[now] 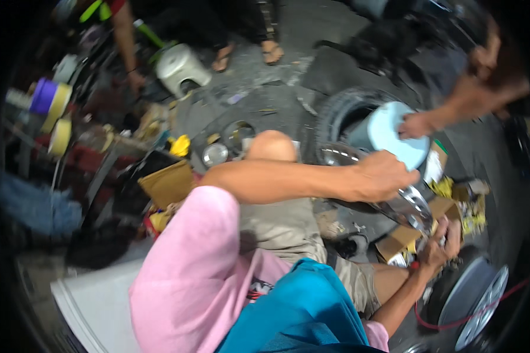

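My left hand [386, 175] reaches across my bent knee and grips the top of a curved, shiny chrome part [409, 206]. At the lower end of that part my right hand [439, 247] is curled tight; blur hides exactly what its fingers close on. Just beyond, another person's hand [418, 125] presses on a light blue round lid [388, 134] that sits in a black tyre [335, 115]. I wear a pink shirt, with a blue cloth over my lap.
A silver alloy wheel [477, 297] and a red hose [453, 322] lie at the lower right. Torn cardboard [403, 235] and yellow wrappers [471, 220] litter the floor. A white stool [182, 66], tape rolls [56, 100] and a sandalled foot [271, 54] are farther off.
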{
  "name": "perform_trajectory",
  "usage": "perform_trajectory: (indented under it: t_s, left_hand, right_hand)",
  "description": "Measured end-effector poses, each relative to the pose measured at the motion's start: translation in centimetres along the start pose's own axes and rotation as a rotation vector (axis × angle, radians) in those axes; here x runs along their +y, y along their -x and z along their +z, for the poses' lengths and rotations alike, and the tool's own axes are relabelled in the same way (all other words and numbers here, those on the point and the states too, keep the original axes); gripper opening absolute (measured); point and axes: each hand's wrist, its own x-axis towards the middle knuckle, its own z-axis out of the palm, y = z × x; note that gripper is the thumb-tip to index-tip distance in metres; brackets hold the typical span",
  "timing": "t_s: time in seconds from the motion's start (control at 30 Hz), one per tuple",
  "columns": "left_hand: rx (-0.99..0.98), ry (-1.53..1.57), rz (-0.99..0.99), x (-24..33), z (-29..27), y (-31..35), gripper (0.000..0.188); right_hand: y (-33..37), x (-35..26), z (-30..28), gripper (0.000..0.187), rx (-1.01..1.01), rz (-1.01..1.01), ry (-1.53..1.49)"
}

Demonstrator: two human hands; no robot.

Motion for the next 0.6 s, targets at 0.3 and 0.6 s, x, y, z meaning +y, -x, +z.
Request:
perform_trajectory:
  t_s: [0.3,0.6]
  left_hand:
    - [0.141,0.072,0.072,-0.1,-0.5,0.3,0.027]
    - [0.107,0.044,0.044,0.4,-0.3,-0.8,0.025]
  right_hand:
    - [0.1,0.4,0.1,0.027,0.121,0.013,0.125]
    - [-0.3,0.4,-0.2,0.02,0.122,-0.034,0.087]
